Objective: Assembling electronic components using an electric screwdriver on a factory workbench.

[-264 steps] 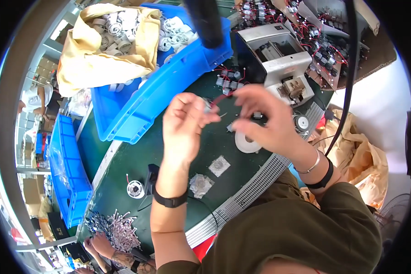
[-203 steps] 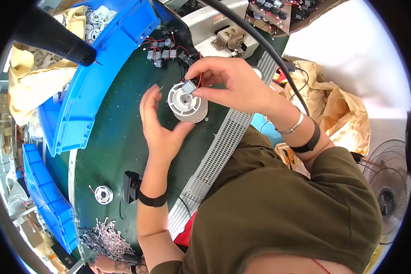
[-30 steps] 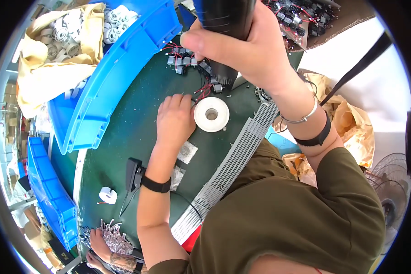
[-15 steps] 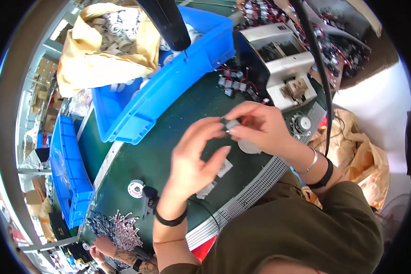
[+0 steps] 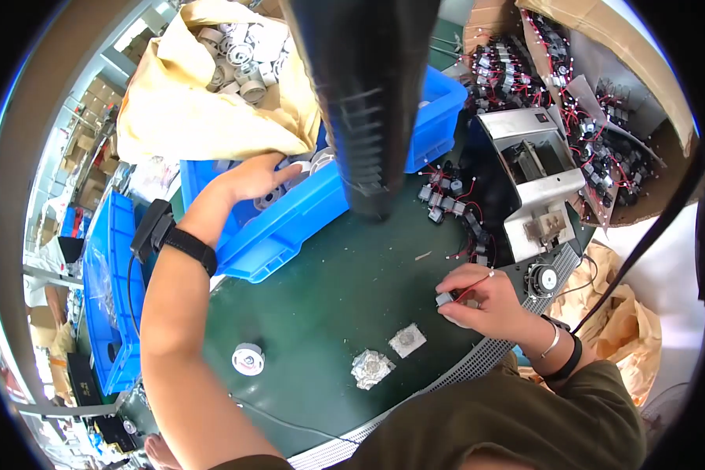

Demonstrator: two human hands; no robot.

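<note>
My left hand (image 5: 252,178) reaches over the near wall of a long blue bin (image 5: 290,227), its visible fingers stretched out and apart beside white round plastic housings (image 5: 270,197). Some fingertips are hidden among them, and nothing shows in its grasp. My right hand (image 5: 486,301) is closed over the green table, pinching a small grey motor (image 5: 445,299) with red wires between thumb and fingers. Several similar motors (image 5: 446,204) with red wires lie beyond that hand. A single white round housing (image 5: 248,359) sits on the table at the left.
A metal fixture (image 5: 544,180) stands at the right, beside a cardboard box (image 5: 650,70) full of wired motors. A yellowish bag (image 5: 204,117) of white parts rests over the bin. A dark thick tube (image 5: 364,117) hangs in front. Two crumpled pale pieces (image 5: 372,368) lie nearer me.
My left hand has left the right hand's side and moved left and away, into the blue bin. My right hand still holds the motor, now lower in view. The view has shifted.
</note>
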